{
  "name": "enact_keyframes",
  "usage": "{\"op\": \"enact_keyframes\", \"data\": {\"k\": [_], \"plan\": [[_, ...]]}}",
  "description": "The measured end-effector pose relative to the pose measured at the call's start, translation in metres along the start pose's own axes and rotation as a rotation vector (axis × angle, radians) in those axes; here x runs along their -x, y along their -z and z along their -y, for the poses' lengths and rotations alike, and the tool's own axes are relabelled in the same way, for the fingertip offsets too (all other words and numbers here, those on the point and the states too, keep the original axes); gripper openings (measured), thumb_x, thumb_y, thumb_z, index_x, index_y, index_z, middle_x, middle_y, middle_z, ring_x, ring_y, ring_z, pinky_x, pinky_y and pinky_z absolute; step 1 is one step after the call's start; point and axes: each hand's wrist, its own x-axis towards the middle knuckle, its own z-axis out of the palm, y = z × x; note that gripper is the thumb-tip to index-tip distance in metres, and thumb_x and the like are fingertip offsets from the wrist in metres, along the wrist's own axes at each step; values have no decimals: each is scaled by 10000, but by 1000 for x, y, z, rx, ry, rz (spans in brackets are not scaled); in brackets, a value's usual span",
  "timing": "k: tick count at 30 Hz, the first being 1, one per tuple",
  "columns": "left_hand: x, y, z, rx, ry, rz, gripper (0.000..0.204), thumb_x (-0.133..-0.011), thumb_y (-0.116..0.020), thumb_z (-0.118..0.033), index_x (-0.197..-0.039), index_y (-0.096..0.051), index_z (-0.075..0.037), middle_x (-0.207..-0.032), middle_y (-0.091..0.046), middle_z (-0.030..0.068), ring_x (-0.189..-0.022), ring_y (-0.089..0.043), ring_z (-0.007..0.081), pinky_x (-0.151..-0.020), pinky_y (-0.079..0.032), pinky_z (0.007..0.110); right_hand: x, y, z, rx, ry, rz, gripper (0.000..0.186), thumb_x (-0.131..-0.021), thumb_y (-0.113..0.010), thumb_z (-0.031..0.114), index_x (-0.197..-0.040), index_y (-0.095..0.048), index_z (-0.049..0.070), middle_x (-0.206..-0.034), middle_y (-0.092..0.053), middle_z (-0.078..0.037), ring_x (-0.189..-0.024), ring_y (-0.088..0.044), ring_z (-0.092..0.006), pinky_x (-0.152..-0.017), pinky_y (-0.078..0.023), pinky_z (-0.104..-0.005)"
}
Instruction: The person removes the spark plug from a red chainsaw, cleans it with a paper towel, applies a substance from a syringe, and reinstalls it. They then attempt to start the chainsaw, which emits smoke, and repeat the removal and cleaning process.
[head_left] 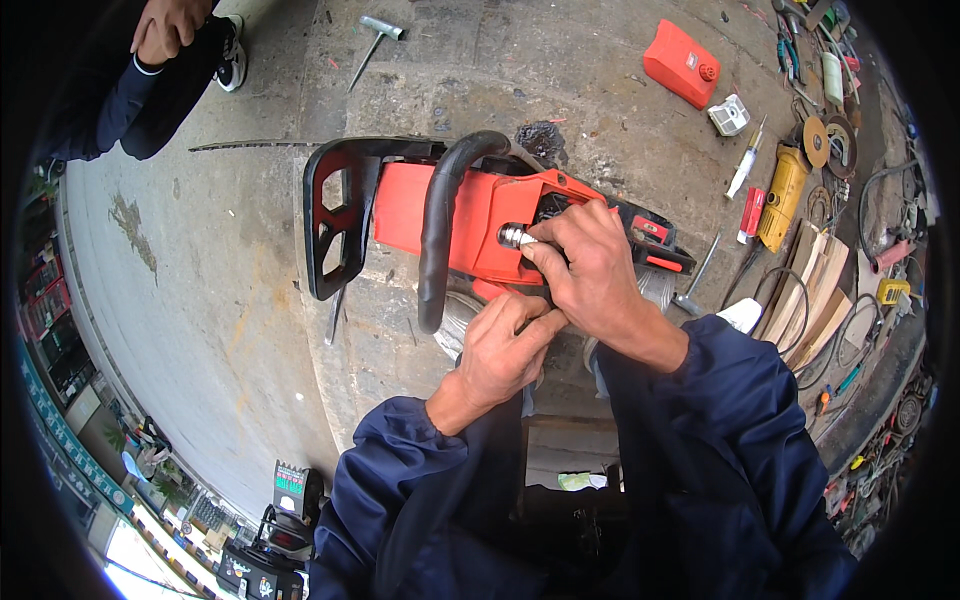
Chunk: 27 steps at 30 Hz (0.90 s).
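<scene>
A red chainsaw (408, 206) lies on the concrete floor in front of me, with its black front handle (437, 225) arching over the body and its bar pointing left. My right hand (598, 268) pinches a spark plug (513, 236) between thumb and fingers, at the round opening in the red casing. How deep the plug sits in the opening is hard to tell. My left hand (495, 347) is closed, just below the saw's near side and close to my right wrist. Whatever its curled fingertips hold, if anything, is hidden.
A red cover (683, 63), a white air filter-like part (729, 115), a syringe (746, 160) and a yellow angle grinder (785, 195) lie to the right. A T-handle wrench (378, 40) lies at the far side. Another person's hands (165, 30) show at upper left.
</scene>
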Motion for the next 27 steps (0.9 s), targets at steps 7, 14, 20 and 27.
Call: {"op": "enact_keyframes", "data": {"k": [7, 14, 20, 27], "plan": [[2, -1, 0, -1, 3, 0, 441, -679, -770, 55, -1110, -767, -37, -967, -639, 93, -795, -625, 272, -703, -532, 386, -1, 2, 2, 15, -12, 19, 112, -897, -782, 130, -955, -750, 39, -894, -698, -77, -889, -590, -288, -828, -402, -429], [1, -1, 0, -3, 0, -8, 424, -689, -768, 61, -1101, -769, -36, -958, -640, 94, -783, -624, 275, -698, -530, 388, 0, 1, 1, 6, 1, 34, 131, -876, -785, 93, -979, -724, 42, -901, -700, -78, -891, -591, -285, -859, -396, -440], [1, -2, 1, -7, 3, -11, 414, -693, -770, 60, -1095, -772, -42, -950, -642, 92, -783, -628, 273, -696, -532, 386, 0, 0, -3, 75, 89, 21, 121, -898, -783, 120, -966, -726, 38, -887, -674, -88, -886, -584, -296, -850, -394, -439], [2, -2, 1, -9, 1, -19, 414, -696, -773, 56, -1098, -769, -44, -941, -638, 91, -781, -630, 273, -691, -533, 389, 0, 2, -3, 94, 124, 11, 148, -908, -783, 143, -987, -722, 34, -893, -675, -88, -881, -590, -290, -854, -394, -434]]}}
